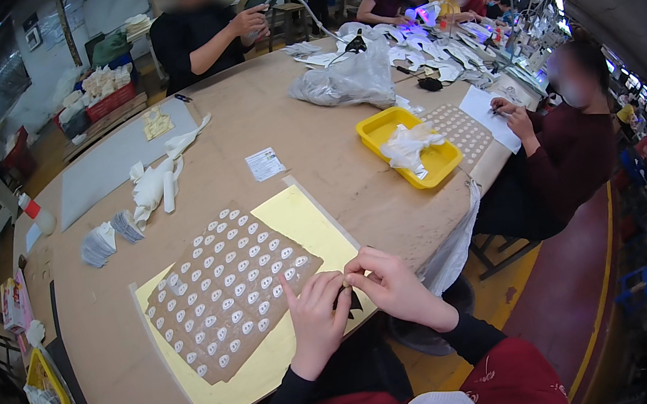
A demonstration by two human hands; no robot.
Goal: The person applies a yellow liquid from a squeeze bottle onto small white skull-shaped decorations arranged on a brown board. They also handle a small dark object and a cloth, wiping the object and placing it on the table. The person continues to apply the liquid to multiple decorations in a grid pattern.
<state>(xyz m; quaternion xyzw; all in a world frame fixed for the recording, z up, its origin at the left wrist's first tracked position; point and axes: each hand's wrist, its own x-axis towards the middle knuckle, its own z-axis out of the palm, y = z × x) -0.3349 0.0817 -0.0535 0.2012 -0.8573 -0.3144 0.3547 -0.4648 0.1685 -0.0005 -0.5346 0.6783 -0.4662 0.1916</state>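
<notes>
My left hand (318, 318) is at the near edge of the table, index finger stretched over the brown sheet, thumb and other fingers closed round a small black piece (353, 305). Close against it, my right hand (388, 280) pinches thumb and forefinger together at the top of that piece. Whatever tiny thing sits between those fingertips is too small to name. Just left of my hands lies the brown backing sheet (218, 294), carrying rows of small white oval stickers with dark marks. Beneath it is a larger yellow sheet (220, 396), its edges taped to the table.
A yellow tray (371, 139) with white plastic stands to the right, near another sticker sheet (459, 133). Stacked grey pieces (98, 246), white cloth strips (152, 185) and a paper label (265, 164) lie beyond. Co-workers sit right (569, 126) and stand across the table (193, 38).
</notes>
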